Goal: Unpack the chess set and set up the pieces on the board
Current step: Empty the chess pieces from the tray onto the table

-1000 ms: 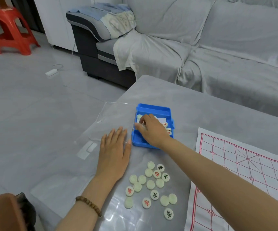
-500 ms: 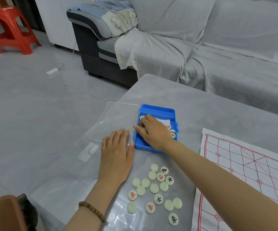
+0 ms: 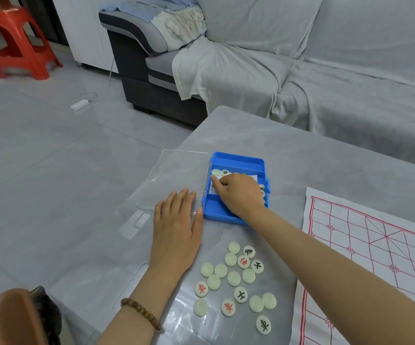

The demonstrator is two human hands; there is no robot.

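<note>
Right hand (image 3: pixel 238 192) is curled inside the box (image 3: pixel 226 215), at 12 o'clock from the loose pieces (image 3: pixel 234 278); a grip cannot be confirmed. Left hand (image 3: pixel 176 227) lies flat, fingers straight, at the box's 8 o'clock. Board (image 3: pixel 375 245) is at 3 o'clock. Risk: the unbraced box may slide and a piece drop.

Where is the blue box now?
Head view, centre: the blue box sits on the table, between the clear lid on its left and the paper board on its right, the right hand reaching inside.
</note>
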